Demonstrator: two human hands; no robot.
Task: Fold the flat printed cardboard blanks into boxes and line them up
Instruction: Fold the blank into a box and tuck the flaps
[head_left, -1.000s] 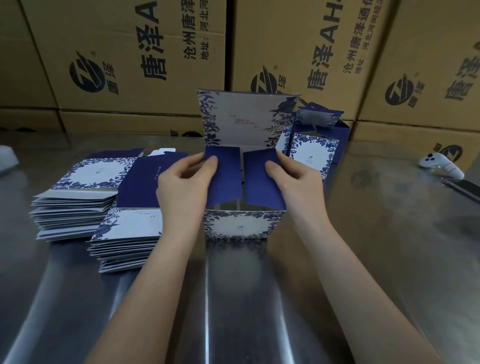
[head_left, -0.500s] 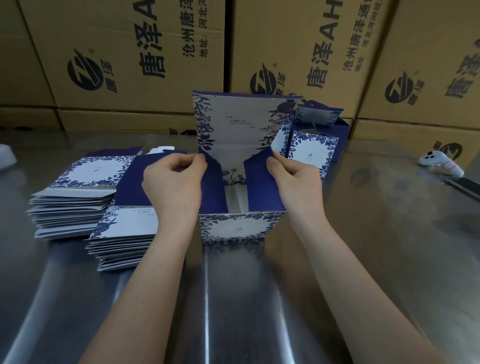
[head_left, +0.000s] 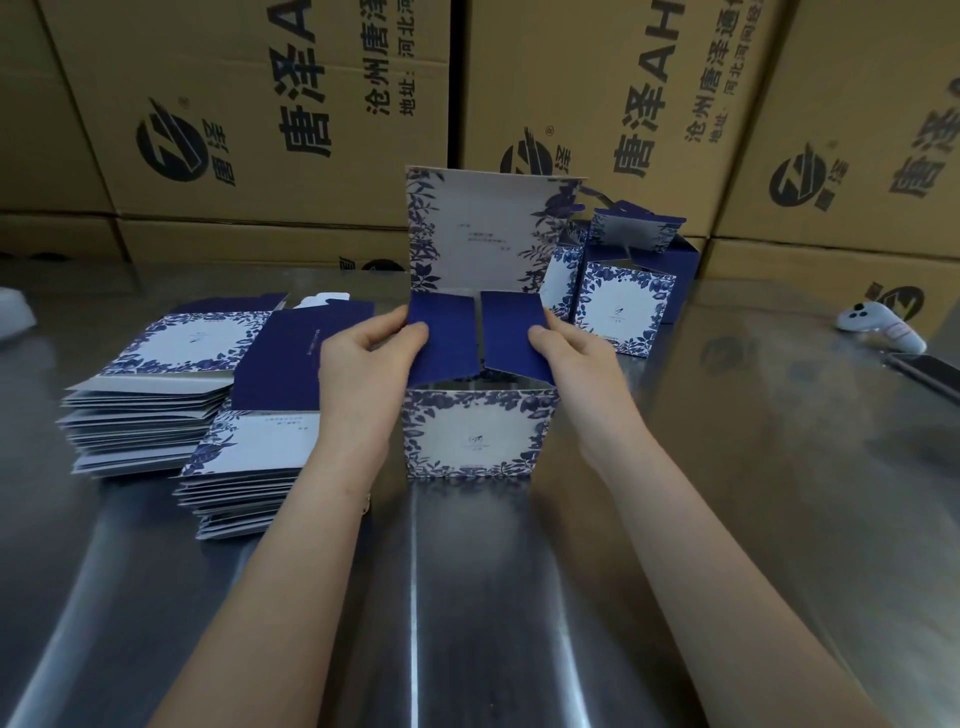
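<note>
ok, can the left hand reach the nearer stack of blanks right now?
Probably yes: the nearer stack lies just beside the left hand, nothing between. But its fingers pinch the left flap of the box, so it must let go first.

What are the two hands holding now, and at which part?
The half-folded box: the left hand pinches its left blue flap, the right hand pinches its right blue flap.

- half-folded box at frame centre, on the tabletop.
- two stacks of blanks left of it, side by side.
- folded box behind it, to the right.
- cartons across the top, behind everything.
- controller at the right edge.
</note>
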